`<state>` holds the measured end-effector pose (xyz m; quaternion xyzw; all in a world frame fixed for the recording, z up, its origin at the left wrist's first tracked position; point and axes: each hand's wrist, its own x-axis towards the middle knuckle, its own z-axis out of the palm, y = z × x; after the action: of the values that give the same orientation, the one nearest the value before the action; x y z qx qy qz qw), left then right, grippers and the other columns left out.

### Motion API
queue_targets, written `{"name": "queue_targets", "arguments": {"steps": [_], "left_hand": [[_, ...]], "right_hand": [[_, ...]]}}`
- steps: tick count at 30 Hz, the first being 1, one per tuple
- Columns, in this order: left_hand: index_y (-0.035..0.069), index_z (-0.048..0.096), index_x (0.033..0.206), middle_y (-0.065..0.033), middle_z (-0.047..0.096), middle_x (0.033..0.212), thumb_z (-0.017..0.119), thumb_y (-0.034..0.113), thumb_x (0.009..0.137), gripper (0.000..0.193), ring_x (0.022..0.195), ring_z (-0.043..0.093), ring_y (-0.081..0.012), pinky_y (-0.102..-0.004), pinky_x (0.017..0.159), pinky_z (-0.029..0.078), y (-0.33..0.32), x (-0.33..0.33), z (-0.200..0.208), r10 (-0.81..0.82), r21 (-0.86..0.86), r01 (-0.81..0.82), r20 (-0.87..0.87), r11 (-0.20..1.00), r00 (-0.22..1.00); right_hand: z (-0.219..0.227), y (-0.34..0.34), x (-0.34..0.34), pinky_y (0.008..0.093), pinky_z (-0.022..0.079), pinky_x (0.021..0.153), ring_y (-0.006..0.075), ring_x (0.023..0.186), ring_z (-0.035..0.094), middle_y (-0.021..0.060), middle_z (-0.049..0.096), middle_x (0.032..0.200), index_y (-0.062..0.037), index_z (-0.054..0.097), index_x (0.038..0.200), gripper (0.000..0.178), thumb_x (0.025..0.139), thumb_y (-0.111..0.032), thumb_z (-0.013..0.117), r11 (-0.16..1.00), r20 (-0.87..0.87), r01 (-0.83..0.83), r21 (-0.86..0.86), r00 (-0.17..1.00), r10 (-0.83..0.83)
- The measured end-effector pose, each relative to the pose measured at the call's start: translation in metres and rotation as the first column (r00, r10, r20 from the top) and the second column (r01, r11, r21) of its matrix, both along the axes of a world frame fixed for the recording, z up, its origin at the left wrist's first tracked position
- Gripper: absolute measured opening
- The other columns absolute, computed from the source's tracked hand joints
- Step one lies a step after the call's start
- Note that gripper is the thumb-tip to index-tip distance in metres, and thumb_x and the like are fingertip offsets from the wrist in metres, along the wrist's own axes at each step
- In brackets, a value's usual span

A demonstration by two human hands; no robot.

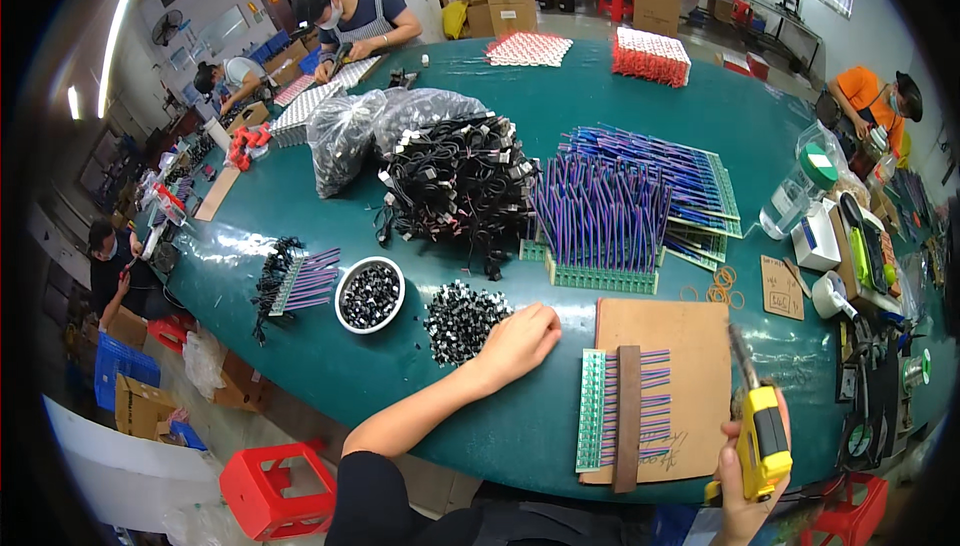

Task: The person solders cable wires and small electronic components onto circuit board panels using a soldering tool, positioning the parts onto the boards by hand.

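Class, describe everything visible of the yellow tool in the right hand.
The yellow tool has a plastic-looking body with a black panel and a slender, metallic-looking front shaft with a dark tip. Gripped in the right hand, which partly hides it, it points away from the person, slightly leftward, near the brown board's right edge.

Pen marks (660, 449) cross the cardboard sheet (665, 324) before me and the small brown card (782, 287) farther right, too indistinct to read.
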<state>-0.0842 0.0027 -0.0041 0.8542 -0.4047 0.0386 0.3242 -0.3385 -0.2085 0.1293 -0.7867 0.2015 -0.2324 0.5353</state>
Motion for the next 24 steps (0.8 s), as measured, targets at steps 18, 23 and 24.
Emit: {"name": "queue_targets", "arguments": {"steps": [18,23,24], "left_hand": [[-0.001,0.058,0.098,-0.0072,0.063,0.085,0.061,0.004,0.084,0.015,0.073,0.063,-0.0123,-0.0253,0.068,0.055,-0.016,-0.001,0.006,-0.291,-0.349,-0.146,-0.903,0.926,0.316],[-0.003,0.058,0.094,-0.0085,0.064,0.086,0.06,0.003,0.085,0.011,0.077,0.065,-0.0142,-0.0253,0.07,0.055,-0.019,-0.002,0.008,-0.177,-0.253,-0.148,-0.901,0.956,0.396],[-0.003,0.058,0.094,-0.0085,0.064,0.086,0.06,0.003,0.085,0.011,0.077,0.065,-0.0142,-0.0253,0.07,0.055,-0.019,-0.004,0.008,-0.168,-0.242,-0.15,-0.906,0.958,0.39]], "right_hand": [[-0.093,0.056,0.013,0.0327,0.058,0.066,0.0224,0.093,0.059,0.021,0.059,0.105,0.0064,0.044,0.124,0.048,0.081,-0.011,0.056,0.523,0.137,-0.069,0.849,0.986,-0.092],[-0.099,0.059,0.015,0.0334,0.057,0.067,0.0219,0.093,0.058,0.0203,0.058,0.105,0.0065,0.042,0.125,0.047,0.082,-0.009,0.054,0.535,0.143,-0.097,0.839,0.989,-0.045],[-0.1,0.061,0.014,0.0332,0.057,0.067,0.0218,0.093,0.058,0.0203,0.058,0.105,0.0066,0.042,0.125,0.046,0.082,-0.008,0.053,0.548,0.154,-0.116,0.828,0.988,-0.024]]}}
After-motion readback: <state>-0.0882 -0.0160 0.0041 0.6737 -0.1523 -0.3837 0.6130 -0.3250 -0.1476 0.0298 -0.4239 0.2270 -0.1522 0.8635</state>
